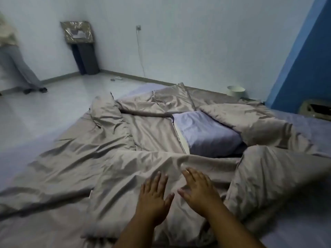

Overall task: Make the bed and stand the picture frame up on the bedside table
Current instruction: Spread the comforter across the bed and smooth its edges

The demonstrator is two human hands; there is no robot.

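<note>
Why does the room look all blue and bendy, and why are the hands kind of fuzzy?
Head view: dim, bluish light tints the wall and grey duvet; the wide lens bends the room's edges; the left hand, right hand and the person at far left look smeared; soft shadows fill the duvet's folds.

Far corner of the floor: dark stand bearing plastic-wrapped box; cable hanging from wall socket; pale bin at its right edge.
</note>
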